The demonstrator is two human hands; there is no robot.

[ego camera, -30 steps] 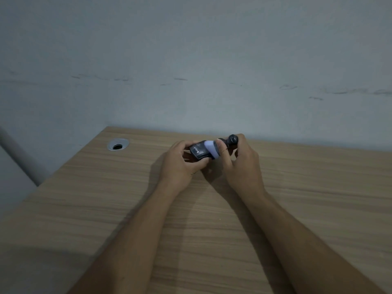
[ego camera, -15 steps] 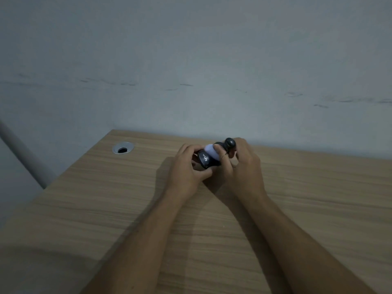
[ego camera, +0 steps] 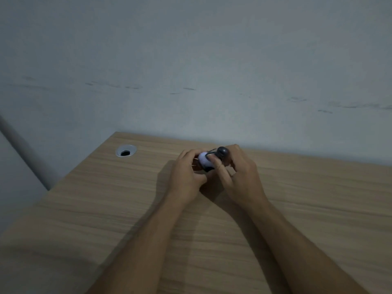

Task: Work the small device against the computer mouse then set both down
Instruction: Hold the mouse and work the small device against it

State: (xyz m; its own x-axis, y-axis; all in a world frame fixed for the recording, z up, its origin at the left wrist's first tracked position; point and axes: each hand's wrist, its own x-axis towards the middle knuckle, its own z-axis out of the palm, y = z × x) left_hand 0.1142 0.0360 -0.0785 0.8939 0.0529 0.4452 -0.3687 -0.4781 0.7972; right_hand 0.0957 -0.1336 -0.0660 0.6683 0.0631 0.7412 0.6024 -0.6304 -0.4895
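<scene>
1. While my left hand [ego camera: 186, 177] curled closed round the mouse [ego camera: 204, 163], my right hand [ego camera: 239, 177] pinched the device [ego camera: 221, 153] against its far end, above the desk [ego camera: 106, 209].
2. Both grips looked shallow; pressing harder could have twisted the mouse loose and dropped it between my palms.

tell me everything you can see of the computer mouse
Only part of the computer mouse shows: a pale, rounded, smooth-looking shell with a dark lower part. It is held above the wooden desk, near its far edge. The left hand cups it from the left; the right hand presses a small dark round-topped device against its right side. Buttons and cable are hidden.
</scene>
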